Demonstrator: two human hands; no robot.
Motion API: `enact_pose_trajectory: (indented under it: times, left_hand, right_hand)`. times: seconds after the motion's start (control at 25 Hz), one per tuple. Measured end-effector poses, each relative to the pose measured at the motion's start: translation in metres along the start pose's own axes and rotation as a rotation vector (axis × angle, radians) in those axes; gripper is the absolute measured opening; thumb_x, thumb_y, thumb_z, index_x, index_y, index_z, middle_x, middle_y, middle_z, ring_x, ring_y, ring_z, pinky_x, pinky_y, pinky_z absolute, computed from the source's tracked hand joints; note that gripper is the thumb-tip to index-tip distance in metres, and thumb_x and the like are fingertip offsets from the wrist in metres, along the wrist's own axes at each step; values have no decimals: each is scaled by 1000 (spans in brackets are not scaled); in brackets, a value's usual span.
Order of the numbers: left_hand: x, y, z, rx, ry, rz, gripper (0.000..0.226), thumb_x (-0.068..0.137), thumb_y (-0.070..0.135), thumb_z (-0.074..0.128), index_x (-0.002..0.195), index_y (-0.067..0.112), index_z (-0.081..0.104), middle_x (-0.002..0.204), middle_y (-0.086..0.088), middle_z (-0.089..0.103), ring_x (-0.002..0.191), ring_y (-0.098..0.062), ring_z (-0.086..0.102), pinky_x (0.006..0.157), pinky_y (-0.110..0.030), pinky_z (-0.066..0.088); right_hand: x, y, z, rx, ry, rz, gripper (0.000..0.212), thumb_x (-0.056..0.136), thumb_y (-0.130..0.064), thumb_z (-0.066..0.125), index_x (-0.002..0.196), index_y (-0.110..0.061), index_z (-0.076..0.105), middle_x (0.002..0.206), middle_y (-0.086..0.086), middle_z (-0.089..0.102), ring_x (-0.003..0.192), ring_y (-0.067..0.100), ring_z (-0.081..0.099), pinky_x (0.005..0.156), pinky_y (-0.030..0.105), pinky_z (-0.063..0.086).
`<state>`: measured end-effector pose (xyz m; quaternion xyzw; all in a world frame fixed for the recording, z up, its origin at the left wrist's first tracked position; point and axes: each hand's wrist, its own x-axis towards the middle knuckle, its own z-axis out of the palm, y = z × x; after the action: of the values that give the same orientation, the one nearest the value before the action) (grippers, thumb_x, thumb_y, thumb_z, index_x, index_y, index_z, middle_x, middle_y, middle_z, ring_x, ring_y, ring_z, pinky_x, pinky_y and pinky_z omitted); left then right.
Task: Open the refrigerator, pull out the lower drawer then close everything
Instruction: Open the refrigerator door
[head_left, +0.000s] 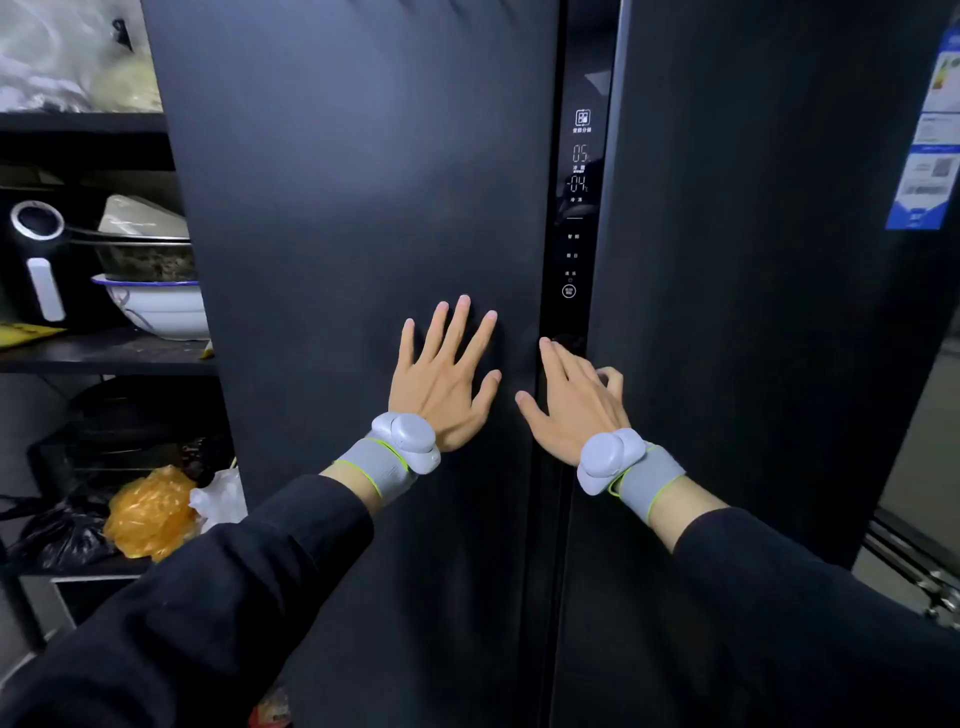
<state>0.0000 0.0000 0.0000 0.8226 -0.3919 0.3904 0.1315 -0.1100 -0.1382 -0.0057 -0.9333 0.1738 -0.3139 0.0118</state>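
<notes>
- Head view: refrigerator (363, 208) fills the frame, two dark doors, both look flush. No drawer in sight; it must sit behind the doors.
- My left hand (441, 379) lies flat on the left door (337, 156), fingers straight and spread wide, holding nothing.
- My right hand (571, 405) sits at the seam between the doors, just under the control strip (579, 182). Forefingers reach straight along the strip; the outer fingers curl toward the edge of the right door (753, 260). Can't tell if they hook behind it.
- Doors shut with both hands on them: either the start or the final close. I can't tell which from this alone.
- If opening: get the right fingertips fully into the seam groove, pull straight back toward me, keep the left palm off the panel so it doesn't fight the swing.
- If closing: press flat and even near the seam until both doors seat, keep off the touch buttons.
- Shelf unit (104, 353) at left holds a bowl (166, 306) and bags; it stands just beside the left door, so swing with care.
</notes>
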Motion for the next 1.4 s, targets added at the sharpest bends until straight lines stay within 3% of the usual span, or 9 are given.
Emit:
enact_pose_trajectory:
  times: [0.12, 0.36, 0.64, 0.76, 1.0, 1.2, 1.4]
  left_hand:
    - [-4, 1, 4, 28, 19, 7, 65, 95, 48, 30, 154, 28, 13, 163, -5, 6, 150, -26, 9, 118, -53, 10]
    - [-21, 0, 27, 21, -20, 18, 65, 95, 45, 34, 154, 28, 13, 163, -4, 3, 150, -25, 5, 119, -53, 11]
    - [-38, -1, 41, 23, -58, 37, 65, 94, 41, 37, 154, 27, 16, 163, -5, 2, 150, -26, 2, 118, -52, 14]
    - [-38, -2, 41, 48, -74, 51, 67, 92, 39, 40, 154, 27, 17, 163, -6, 1, 150, -27, 1, 118, -53, 16]
    - [-39, -3, 44, 52, -75, 67, 72, 88, 36, 45, 154, 25, 17, 163, -7, 1, 150, -29, 0, 118, -54, 15]
    - [-40, 0, 46, 63, -66, 67, 74, 87, 35, 46, 154, 24, 16, 163, -8, 1, 150, -30, -1, 118, -55, 13]
    - [-40, 2, 45, 66, -69, 62, 78, 85, 35, 48, 154, 23, 15, 163, -10, 1, 150, -31, -1, 117, -56, 15]
  right_hand:
    - [-3, -2, 7, 6, 34, 1, 67, 96, -45, 39, 151, -13, 18, 152, -2, 35, 135, 18, 36, 107, 42, 21]
    - [-14, -3, 31, 98, -65, 77, 63, 96, -38, 41, 149, -12, 19, 140, 4, 49, 126, 22, 46, 107, 41, 23]
    - [-21, -2, 57, 256, -195, 166, 64, 97, -33, 44, 150, -10, 16, 140, 11, 50, 126, 31, 49, 105, 46, 33]
    - [-23, -1, 66, 342, -252, 246, 65, 95, -33, 47, 149, -14, 15, 133, 15, 54, 115, 38, 55, 92, 44, 47]
    - [-21, -5, 80, 365, -302, 333, 67, 96, -32, 50, 148, -13, 14, 117, 21, 60, 104, 42, 59, 77, 39, 47]
    - [-23, -7, 81, 424, -296, 369, 67, 97, -32, 50, 148, -13, 13, 117, 22, 60, 104, 42, 59, 78, 39, 47]
    - [-26, -9, 82, 468, -346, 389, 72, 96, -35, 52, 150, -13, 10, 137, 24, 47, 124, 41, 47, 92, 41, 42]
